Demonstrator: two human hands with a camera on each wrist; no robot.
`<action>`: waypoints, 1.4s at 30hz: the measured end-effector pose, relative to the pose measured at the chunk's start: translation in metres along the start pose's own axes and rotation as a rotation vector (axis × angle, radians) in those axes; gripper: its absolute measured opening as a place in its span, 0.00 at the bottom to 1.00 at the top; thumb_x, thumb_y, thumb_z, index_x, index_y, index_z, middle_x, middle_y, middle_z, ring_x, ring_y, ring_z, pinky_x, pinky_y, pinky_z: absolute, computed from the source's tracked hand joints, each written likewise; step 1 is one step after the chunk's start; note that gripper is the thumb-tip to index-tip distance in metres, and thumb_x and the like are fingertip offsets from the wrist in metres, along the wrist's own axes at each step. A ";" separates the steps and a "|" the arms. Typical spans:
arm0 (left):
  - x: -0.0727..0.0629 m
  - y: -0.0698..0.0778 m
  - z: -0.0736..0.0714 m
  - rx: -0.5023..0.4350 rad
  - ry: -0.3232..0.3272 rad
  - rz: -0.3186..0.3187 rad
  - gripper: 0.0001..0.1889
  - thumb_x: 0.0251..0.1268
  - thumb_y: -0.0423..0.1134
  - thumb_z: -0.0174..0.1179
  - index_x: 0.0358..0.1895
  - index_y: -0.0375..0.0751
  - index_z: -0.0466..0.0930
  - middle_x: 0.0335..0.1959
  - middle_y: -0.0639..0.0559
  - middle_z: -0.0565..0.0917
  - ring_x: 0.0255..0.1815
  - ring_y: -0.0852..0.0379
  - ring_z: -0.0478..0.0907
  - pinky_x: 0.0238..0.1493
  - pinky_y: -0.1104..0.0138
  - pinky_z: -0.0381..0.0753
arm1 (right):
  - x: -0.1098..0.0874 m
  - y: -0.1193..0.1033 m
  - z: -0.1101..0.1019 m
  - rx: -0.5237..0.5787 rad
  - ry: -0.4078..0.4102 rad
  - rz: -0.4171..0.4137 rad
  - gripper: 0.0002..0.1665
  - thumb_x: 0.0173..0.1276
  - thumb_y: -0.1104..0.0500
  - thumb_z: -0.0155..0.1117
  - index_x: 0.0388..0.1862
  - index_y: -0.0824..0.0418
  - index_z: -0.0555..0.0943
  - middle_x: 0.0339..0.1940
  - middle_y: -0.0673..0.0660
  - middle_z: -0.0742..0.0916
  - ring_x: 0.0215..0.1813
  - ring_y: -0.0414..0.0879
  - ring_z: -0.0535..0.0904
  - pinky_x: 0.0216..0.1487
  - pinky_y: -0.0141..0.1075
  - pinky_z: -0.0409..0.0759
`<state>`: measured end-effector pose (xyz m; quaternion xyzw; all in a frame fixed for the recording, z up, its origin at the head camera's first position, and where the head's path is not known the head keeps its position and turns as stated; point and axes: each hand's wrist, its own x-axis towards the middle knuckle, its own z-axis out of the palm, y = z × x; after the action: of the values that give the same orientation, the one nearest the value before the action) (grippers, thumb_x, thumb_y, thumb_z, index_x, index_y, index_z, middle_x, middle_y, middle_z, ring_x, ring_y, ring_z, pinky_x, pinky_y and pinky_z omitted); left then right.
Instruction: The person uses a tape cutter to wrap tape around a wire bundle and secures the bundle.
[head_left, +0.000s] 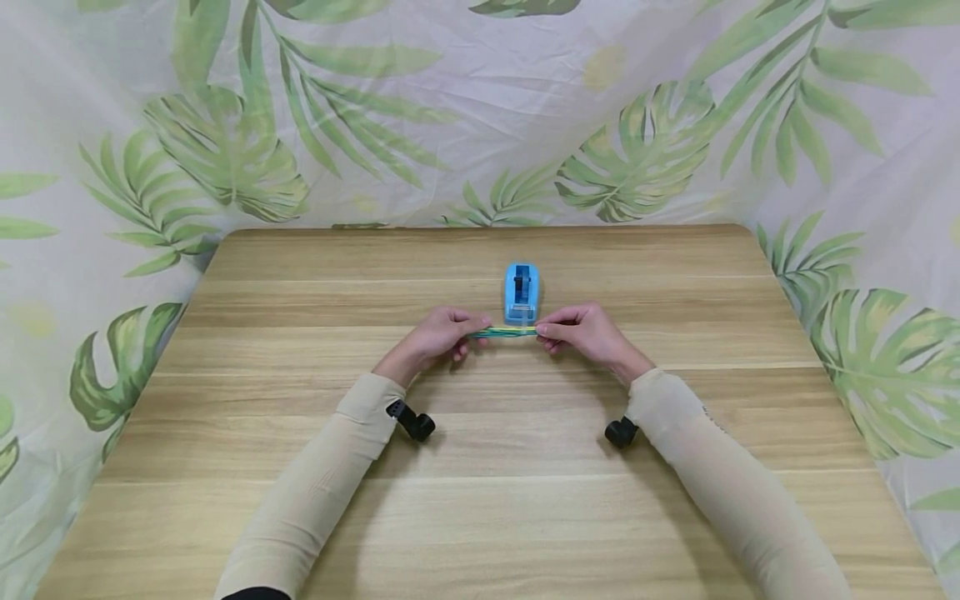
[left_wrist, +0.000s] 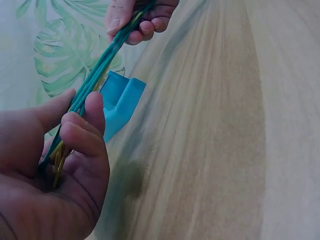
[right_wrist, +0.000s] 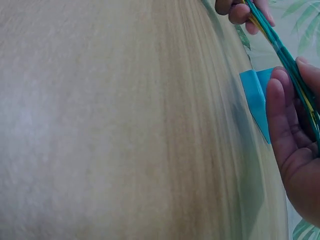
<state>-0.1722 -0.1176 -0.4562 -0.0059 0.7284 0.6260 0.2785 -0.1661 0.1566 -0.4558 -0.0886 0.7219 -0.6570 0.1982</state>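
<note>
A slim bundle of green and yellow wires (head_left: 504, 332) runs level between the two hands, close in front of the blue tape dispenser (head_left: 521, 293). The left hand (head_left: 448, 332) pinches its left end between thumb and fingers; loose yellow ends (left_wrist: 59, 167) show by that palm. At the other end the right hand (head_left: 583, 333) pinches the bundle, thumb on top. A strip of clear tape (head_left: 524, 319) reaches from the dispenser's cutting edge to the bundle. Something clear and shiny also lies around the strands in the right wrist view.
The wooden table (head_left: 480, 500) reaches back to a leaf-print cloth (head_left: 510, 100) that hangs behind and at both sides. Each wrist wears a small black camera (head_left: 621, 432) on a strap.
</note>
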 end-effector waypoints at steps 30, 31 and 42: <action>0.003 0.000 0.003 0.069 0.100 0.127 0.09 0.62 0.41 0.73 0.37 0.39 0.90 0.33 0.38 0.87 0.15 0.61 0.67 0.16 0.71 0.64 | 0.003 -0.004 -0.007 0.121 0.002 0.245 0.42 0.76 0.34 0.51 0.61 0.72 0.77 0.42 0.67 0.86 0.29 0.46 0.82 0.33 0.38 0.85; 0.004 0.000 0.003 0.071 0.101 0.135 0.08 0.62 0.41 0.73 0.37 0.39 0.90 0.32 0.38 0.87 0.15 0.61 0.67 0.16 0.71 0.64 | 0.003 -0.004 -0.007 0.118 -0.009 0.257 0.43 0.76 0.33 0.51 0.61 0.72 0.77 0.42 0.67 0.86 0.28 0.47 0.82 0.32 0.38 0.85; 0.002 -0.002 0.002 0.090 0.125 0.204 0.10 0.60 0.40 0.74 0.38 0.37 0.90 0.32 0.35 0.86 0.15 0.61 0.67 0.16 0.72 0.63 | 0.005 -0.008 -0.007 0.006 -0.106 0.322 0.32 0.77 0.40 0.56 0.54 0.69 0.80 0.32 0.59 0.88 0.24 0.43 0.78 0.23 0.31 0.75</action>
<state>-0.1726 -0.1152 -0.4591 0.0416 0.7685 0.6161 0.1676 -0.1742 0.1597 -0.4482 -0.0056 0.7132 -0.6134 0.3392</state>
